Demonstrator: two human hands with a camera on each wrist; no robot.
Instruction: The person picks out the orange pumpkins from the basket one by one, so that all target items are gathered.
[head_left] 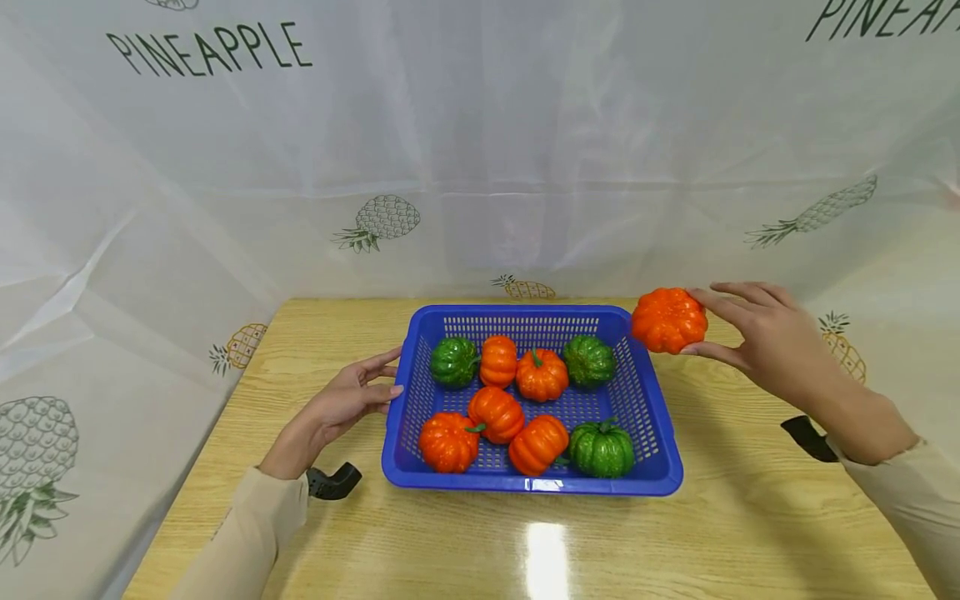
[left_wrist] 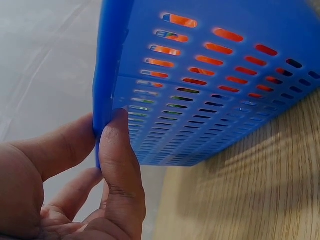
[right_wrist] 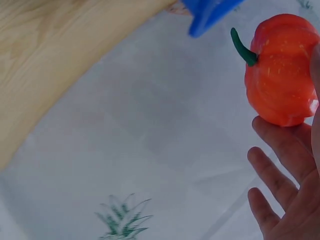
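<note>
My right hand [head_left: 772, 342] pinches an orange pumpkin [head_left: 669, 320] between thumb and fingers, above the right rim of a blue basket [head_left: 532, 482]. In the right wrist view this pumpkin [right_wrist: 282, 70] shows its green stem, and the other fingers spread below it. My left hand [head_left: 348, 402] grips the basket's left rim; the left wrist view has the rim [left_wrist: 102, 90] between thumb and fingers. Inside the basket lie several orange pumpkins [head_left: 448, 442] and three green ones: at back left [head_left: 453, 362], back right [head_left: 589, 361] and front right [head_left: 602, 449].
The basket stands on a light wooden table [head_left: 465, 542]. A white sheet [head_left: 525, 125] printed with pineapples hangs behind the table and at its sides. Black wrist mounts [head_left: 333, 482] stick out beside both forearms.
</note>
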